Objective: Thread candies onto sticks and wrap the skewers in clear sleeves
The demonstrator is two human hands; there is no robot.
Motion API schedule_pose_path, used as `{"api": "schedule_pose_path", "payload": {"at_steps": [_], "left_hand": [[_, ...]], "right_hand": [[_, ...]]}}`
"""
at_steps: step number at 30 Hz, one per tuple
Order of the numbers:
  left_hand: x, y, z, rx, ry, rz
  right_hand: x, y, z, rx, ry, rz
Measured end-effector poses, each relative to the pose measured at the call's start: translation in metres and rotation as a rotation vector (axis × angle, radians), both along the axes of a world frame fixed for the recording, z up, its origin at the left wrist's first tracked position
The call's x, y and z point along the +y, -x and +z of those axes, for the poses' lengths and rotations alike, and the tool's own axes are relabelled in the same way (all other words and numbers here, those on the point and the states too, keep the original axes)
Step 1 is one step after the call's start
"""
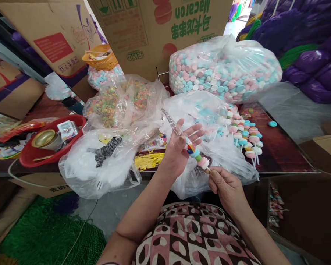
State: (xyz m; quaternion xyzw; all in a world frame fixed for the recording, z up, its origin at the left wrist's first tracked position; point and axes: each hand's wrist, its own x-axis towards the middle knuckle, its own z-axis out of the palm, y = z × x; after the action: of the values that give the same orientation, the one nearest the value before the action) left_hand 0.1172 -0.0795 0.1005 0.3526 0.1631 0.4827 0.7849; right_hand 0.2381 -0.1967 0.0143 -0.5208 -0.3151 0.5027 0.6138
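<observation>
- Two hands at one candy skewer (pixel 196 154), held above the lap in front of the table (pixel 287 154).
- Right hand (pixel 226 188) pinching the stick end; left hand (pixel 179 149) loosely curled round the clear sleeve (pixel 171 122), fingers half spread.
- Probably light, brittle, slippery in plastic; best held by the stick.

A candy skewer (pixel 196 154) of pastel pink, green and multicoloured pieces slants in mid-air over the worktop's near edge, stick end lowest. Its upper part sits inside a narrow clear sleeve (pixel 171 122) pointing up-left.

head camera, facing forward and down, close over table (pixel 281 147)
</observation>
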Motion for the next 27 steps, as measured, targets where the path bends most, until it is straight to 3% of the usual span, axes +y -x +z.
{"api": "schedule_pose_path", "payload": {"at_steps": [6,12,18,22,27], "left_hand": [[-0.007,-0.009,-0.009,0.004,0.080,-0.034],[-0.015,-0.015,-0.021,0.042,0.056,-0.055],[0.001,0.001,-0.012,-0.003,0.030,-0.165],[0.017,0.011,-0.002,-0.037,0.056,-0.103],[0.016,0.007,-0.004,-0.004,-0.017,0.035]], "right_hand": [[-0.002,0.004,0.002,-0.023,0.019,0.039],[0.001,0.012,0.015,0.169,0.070,0.081],[0.002,0.007,0.016,0.214,0.057,0.072],[0.000,0.002,0.011,0.169,0.096,0.124],[-0.001,0.002,0.007,0.165,0.097,0.068]]}}
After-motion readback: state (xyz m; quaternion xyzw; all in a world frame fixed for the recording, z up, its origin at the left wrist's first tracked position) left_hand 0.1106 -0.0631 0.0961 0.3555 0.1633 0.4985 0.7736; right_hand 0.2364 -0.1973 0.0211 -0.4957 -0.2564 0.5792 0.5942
